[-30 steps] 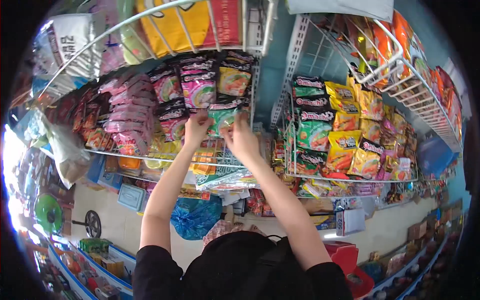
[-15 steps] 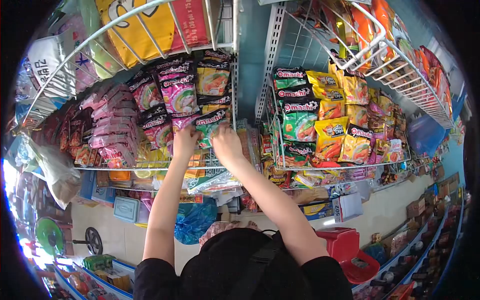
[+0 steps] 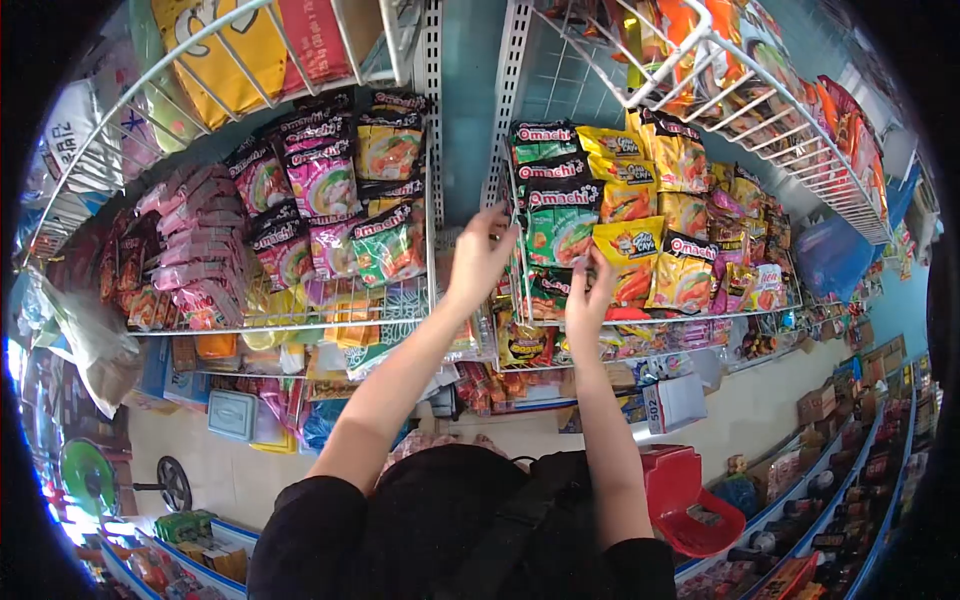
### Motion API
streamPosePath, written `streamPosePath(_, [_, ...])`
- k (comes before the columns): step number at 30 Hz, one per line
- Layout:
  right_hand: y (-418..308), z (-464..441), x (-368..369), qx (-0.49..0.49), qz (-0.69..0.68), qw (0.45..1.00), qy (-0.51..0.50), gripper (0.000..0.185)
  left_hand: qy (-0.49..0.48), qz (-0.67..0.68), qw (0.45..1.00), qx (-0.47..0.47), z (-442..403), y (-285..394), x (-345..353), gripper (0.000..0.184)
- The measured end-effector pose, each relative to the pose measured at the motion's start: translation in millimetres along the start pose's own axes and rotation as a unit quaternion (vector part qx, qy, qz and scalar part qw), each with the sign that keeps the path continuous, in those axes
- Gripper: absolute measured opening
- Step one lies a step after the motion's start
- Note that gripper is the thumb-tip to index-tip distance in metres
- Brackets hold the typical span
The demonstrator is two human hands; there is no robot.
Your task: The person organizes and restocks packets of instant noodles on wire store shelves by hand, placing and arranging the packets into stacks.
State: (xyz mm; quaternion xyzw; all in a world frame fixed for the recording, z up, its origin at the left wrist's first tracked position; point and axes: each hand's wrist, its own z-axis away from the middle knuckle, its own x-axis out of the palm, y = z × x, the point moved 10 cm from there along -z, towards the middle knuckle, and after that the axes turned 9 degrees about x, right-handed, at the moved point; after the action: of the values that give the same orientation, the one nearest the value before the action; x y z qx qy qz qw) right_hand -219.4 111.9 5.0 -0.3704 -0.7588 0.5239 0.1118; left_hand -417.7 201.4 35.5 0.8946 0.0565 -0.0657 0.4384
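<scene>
Your right hand (image 3: 588, 295) at green Omachi packet (image 3: 560, 228), left hand (image 3: 480, 258) beside wire rack (image 3: 524, 290); can't tell either grip. Packet seems light, slick; pinch edge.

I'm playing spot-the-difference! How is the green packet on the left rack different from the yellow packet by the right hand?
The green packet has a black top, but the yellow packet is yellow at the top. The right hand is at the yellow packet; no hand is at the green packet. Both have food pictures.
</scene>
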Motion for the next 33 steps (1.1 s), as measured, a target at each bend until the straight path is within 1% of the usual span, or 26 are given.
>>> streamPosePath(2, [18.1,3.4,5.8,0.042,-0.008,0.999,-0.030,0.041,-0.028,-0.057,0.998,0.009,-1.6,-18.1,30.3,0.046])
streamPosePath(3, [27.5,2.1,9.9,0.092,-0.023,0.994,-0.048,0.047,-0.050,-0.072,0.996,0.015,-1.0,-20.7,40.6,0.047])
streamPosePath(4, [26.9,1.3,8.3,0.091,-0.025,0.994,-0.047,0.047,-0.071,-0.087,0.993,0.020,-0.3,-23.9,49.9,0.049])
streamPosePath(5, [30.2,0.6,7.2,0.111,-0.061,0.991,-0.052,0.048,-0.032,-0.097,0.992,0.069,1.3,-16.8,48.5,0.045])
streamPosePath(6, [30.4,-0.1,8.0,0.130,-0.097,0.985,-0.057,0.049,-0.029,-0.089,0.994,0.057,1.5,-18.7,49.7,0.045])
streamPosePath(7, [28.8,-5.2,8.9,0.118,-0.078,0.988,-0.065,0.051,-0.027,-0.082,0.995,0.044,2.2,-21.6,49.6,0.045])
streamPosePath(10, [25.9,-4.2,9.6,0.171,-0.148,0.970,-0.092,0.053,-0.022,-0.079,0.996,0.042,1.7,-14.7,46.3,0.044])
streamPosePath(12, [32.8,-4.1,10.1,0.154,-0.162,0.972,-0.066,0.051,-0.016,0.009,0.999,-0.043,4.7,-8.4,42.5,0.041])
streamPosePath(13, [16.0,-3.3,9.1,0.124,-0.160,0.977,-0.071,0.048,-0.013,0.042,0.996,-0.072,5.9,-3.3,38.9,0.039])
streamPosePath(15, [-23.0,4.9,2.3,0.107,-0.165,0.978,-0.070,0.045,0.025,0.065,0.995,-0.073,5.5,-7.7,29.3,0.039])
streamPosePath(16, [-42.4,8.2,1.7,0.053,-0.149,0.985,-0.066,0.042,0.049,0.090,0.992,-0.068,5.0,0.1,17.6,0.040])
streamPosePath(18, [-74.8,15.7,8.1,0.026,-0.153,0.984,-0.088,0.042,0.100,0.071,0.992,-0.033,6.2,14.6,-17.0,0.044])
streamPosePath(19, [-82.5,21.3,15.7,0.042,-0.164,0.980,-0.109,0.043,0.085,0.042,0.992,-0.086,6.8,35.3,-40.1,0.044])
streamPosePath(20, [-100.4,25.5,24.2,0.015,-0.148,0.981,-0.127,0.046,0.127,0.096,0.987,-0.026,8.5,22.5,-55.0,0.044])
streamPosePath(21, [-100.2,29.5,37.2,0.004,-0.120,0.982,-0.148,0.048,0.123,0.065,0.990,-0.012,7.9,18.0,-74.2,0.041])
streamPosePath(22, [-104.1,33.0,51.3,-0.032,-0.130,0.979,-0.157,0.053,0.106,0.051,0.992,-0.038,8.9,26.2,-95.2,0.039])
streamPosePath(23, [-95.8,38.2,69.7,0.025,-0.136,0.970,-0.201,0.055,0.121,0.015,0.990,-0.070,12.4,15.7,-116.8,0.037])
streamPosePath(24, [-98.1,42.8,86.8,0.007,-0.157,0.961,-0.227,0.055,0.109,0.020,0.989,-0.102,15.5,17.4,-134.3,0.038])
streamPosePath(25, [-96.9,48.2,103.6,0.033,-0.182,0.949,-0.255,0.055,0.091,0.034,0.986,-0.133,18.8,23.6,-148.5,0.038])
streamPosePath(26, [-101.7,52.1,116.8,0.019,-0.124,0.955,-0.270,0.055,0.110,-0.005,0.988,-0.111,22.9,11.0,-166.0,0.036])
streamPosePath(27, [-90.9,56.8,137.2,-0.044,-0.088,0.958,-0.271,0.052,0.096,-0.033,0.989,-0.104,28.0,-10.9,-179.3,0.032])
streamPosePath(29, [-114.1,72.1,154.4,-0.174,0.053,0.950,-0.255,0.043,0.068,-0.026,0.993,-0.090,37.1,-19.6,-194.6,0.028])
streamPosePath(30, [-124.0,77.7,156.8,-0.201,0.098,0.947,-0.231,0.043,0.028,-0.052,0.995,-0.075,38.9,-17.6,-199.7,0.025])
streamPosePath(31, [-133.3,82.9,158.2,-0.226,0.143,0.941,-0.205,0.042,0.022,-0.029,0.994,-0.099,44.9,-34.2,-206.2,0.024])
streamPosePath(32, [-141.0,86.4,160.0,-0.259,0.150,0.936,-0.184,0.040,0.017,-0.006,0.992,-0.124,51.7,-53.9,-209.9,0.023])
streamPosePath(33, [-144.3,88.5,163.8,-0.262,0.148,0.935,-0.188,0.040,0.023,-0.004,0.994,-0.110,52.5,-55.2,-214.8,0.022])
